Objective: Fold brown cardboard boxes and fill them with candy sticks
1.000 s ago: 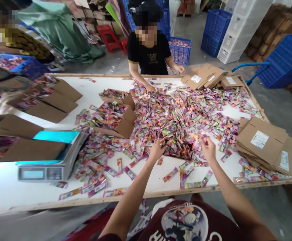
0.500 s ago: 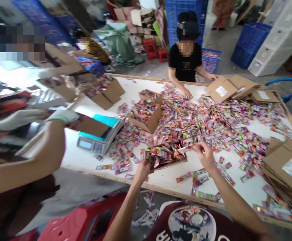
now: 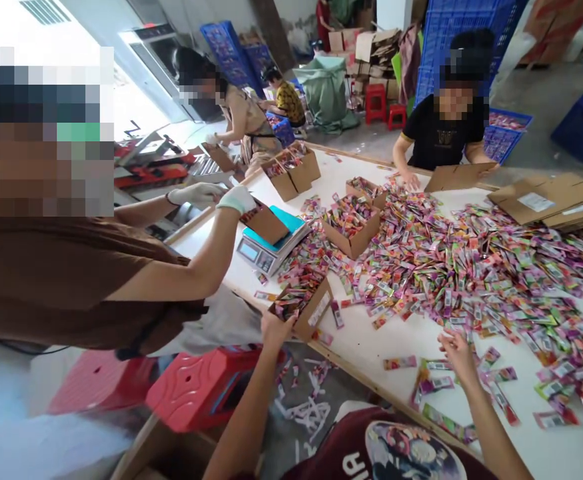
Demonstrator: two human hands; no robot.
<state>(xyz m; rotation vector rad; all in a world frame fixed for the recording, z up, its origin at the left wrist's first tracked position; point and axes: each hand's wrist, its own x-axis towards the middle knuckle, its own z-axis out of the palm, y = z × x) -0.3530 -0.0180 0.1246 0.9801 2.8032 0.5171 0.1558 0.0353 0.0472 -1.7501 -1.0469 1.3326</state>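
Observation:
My left hand (image 3: 275, 328) grips the near-left corner of an open cardboard box (image 3: 316, 312) at the table's front edge. The box is filled with small colourful sachets (image 3: 294, 293), and a white label shows on its side. Over the white table top, my right hand (image 3: 456, 350) hovers with loosely bent fingers apart and no sachet visible in it. A few loose sachets (image 3: 436, 383) lie just left of that hand. Beyond it spreads a large heap of sachets (image 3: 446, 267).
Another filled box (image 3: 354, 237) stands behind mine, beside a digital scale (image 3: 261, 257). A gloved co-worker (image 3: 196, 193) at left holds a box over the scale. Across the table a person (image 3: 446, 133) handles flat cardboard (image 3: 459, 177). Red stools (image 3: 196, 380) stand below the table's left edge.
My right hand has let go of the sachet and drawn back from the box. My left hand has shifted the box leftward toward the scale. The view has turned left.

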